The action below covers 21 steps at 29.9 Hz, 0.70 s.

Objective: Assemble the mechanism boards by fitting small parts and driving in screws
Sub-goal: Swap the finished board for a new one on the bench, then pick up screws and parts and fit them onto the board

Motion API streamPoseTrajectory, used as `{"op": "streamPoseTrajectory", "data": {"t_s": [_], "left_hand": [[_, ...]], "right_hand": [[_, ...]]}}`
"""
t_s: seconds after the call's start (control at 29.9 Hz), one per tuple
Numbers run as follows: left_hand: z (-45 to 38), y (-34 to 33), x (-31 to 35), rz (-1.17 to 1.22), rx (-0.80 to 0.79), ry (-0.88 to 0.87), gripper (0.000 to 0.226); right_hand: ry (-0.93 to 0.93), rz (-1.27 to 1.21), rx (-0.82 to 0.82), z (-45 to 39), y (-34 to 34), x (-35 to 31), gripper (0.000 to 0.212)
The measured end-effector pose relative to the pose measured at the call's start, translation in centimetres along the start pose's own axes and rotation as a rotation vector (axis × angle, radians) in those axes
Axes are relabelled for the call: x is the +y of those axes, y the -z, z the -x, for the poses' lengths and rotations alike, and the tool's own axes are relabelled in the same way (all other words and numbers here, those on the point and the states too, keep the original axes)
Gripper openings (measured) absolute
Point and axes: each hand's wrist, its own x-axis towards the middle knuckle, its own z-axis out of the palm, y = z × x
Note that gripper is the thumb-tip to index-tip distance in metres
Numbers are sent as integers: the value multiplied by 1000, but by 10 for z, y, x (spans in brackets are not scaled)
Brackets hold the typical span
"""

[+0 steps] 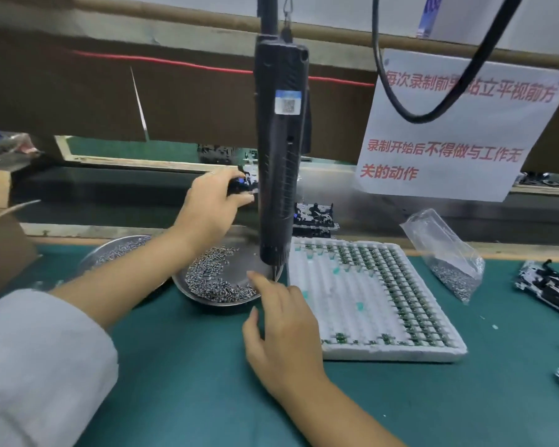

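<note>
1. Being gripped by the left hand (212,201) at the far side of the tabletop (181,366) is a dark mechanism board (243,183), its fingers curled round it, behind the hanging electric screwdriver (279,150).
2. The right hand (279,330) is being held released, holding nothing, its forefinger stretching toward the near rim of the screw dish (226,272).
3. Screws are lying loose in that dish; a second dish (117,253) is sitting to its left, and a bag of screws (446,253) is lying to the right.
4. Small green parts are filling the right half of the white foam tray (368,298); the left rows are standing empty.
5. More boards (315,217) are waiting beyond the tray, and others (549,285) are lying at far right, so much work is judged to be remaining.
</note>
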Motion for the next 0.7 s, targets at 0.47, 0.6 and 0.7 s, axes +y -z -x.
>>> {"op": "streamPoseTrajectory", "data": {"t_s": [0.47, 0.6, 0.7], "left_hand": [[209, 85, -41, -389, -255, -217, 45], [214, 94, -56, -463, -319, -269, 54], [210, 115, -72, -461, -188, -266, 62]], "right_hand": [[324, -222, -142, 26, 15, -29, 42], [450, -21, -373, 28, 10, -30, 37], [347, -48, -384, 28, 8, -26, 35]]}}
